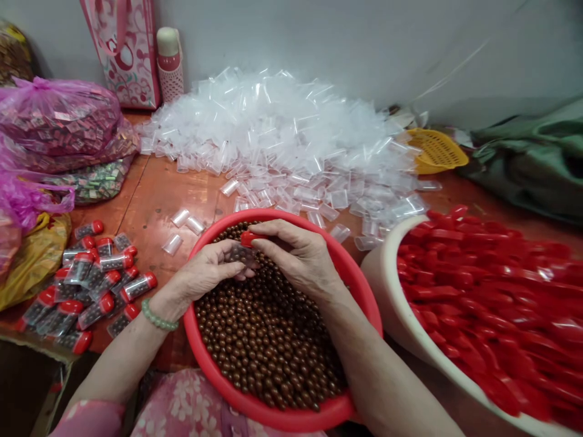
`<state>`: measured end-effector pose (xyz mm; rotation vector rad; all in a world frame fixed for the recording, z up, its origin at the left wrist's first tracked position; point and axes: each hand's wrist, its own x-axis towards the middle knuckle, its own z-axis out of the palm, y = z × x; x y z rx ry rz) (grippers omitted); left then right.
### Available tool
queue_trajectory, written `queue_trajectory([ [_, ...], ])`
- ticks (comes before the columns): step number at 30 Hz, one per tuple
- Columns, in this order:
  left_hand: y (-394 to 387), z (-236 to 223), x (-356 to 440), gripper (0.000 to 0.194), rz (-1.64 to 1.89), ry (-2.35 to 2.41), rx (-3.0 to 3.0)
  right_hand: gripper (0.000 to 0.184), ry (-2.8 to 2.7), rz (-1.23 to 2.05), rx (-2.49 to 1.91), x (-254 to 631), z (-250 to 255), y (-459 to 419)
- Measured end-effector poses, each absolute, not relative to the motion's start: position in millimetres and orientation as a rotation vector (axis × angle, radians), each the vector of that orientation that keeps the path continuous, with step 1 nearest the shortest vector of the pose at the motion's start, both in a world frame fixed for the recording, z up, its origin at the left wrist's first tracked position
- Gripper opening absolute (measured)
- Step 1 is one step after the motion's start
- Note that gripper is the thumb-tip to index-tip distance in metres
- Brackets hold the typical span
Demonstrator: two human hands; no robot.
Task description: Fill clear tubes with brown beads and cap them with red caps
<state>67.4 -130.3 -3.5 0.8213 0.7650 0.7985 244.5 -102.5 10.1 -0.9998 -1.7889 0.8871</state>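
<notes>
Over a red basin of shiny brown balls, my two hands meet. My left hand, with a green bead bracelet on its wrist, is closed around a clear plastic tube with brown balls in it. Between the thumb and fingers of my right hand is a red cap, at the tube's upper end. Whether the cap is fully seated I cannot tell. Filled tubes with red caps lie in a loose heap left of the basin.
A big pile of clear tubes spreads along the wall, with a yellow basket at its right. To my right stands a white tub full of red plastic pieces. Bulging bags, a pink tote and a bottle stand left.
</notes>
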Motion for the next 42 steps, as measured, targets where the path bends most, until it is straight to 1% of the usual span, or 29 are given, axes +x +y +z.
queue_trajectory([
  [10, -129.5, -4.9, 65.3, 0.039, 0.816, 0.747, 0.792, 0.016, -1.804, 0.865, -1.052, 251.2, 11.7, -104.0],
  [19, -130.1, -4.4, 65.8, 0.033, 0.822, 0.758, 0.79, 0.017, -1.831, 0.889, -1.088, 261.5, 20.5, -103.0],
  [24, -130.2, -4.9, 65.6, 0.033, 0.851, 0.757, 0.782, 0.016, -1.829, 0.908, -1.118, 268.2, 22.9, -104.6],
  [30, -131.1, -4.8, 65.6, 0.034, 0.884, 0.757, 0.737, 0.015, -1.717, 0.926, -1.15, 269.2, 23.9, -106.0],
  [36, -129.7, -4.5, 65.7, 0.036, 0.877, 0.732, 0.703, 0.014, -1.408, 1.059, -1.153, 251.6, 16.5, -106.4],
  [42, -129.1, -4.2, 64.6, 0.036, 0.903, 0.698, 0.682, 0.015, -1.427, 1.051, -1.133, 242.1, 11.7, -110.1],
])
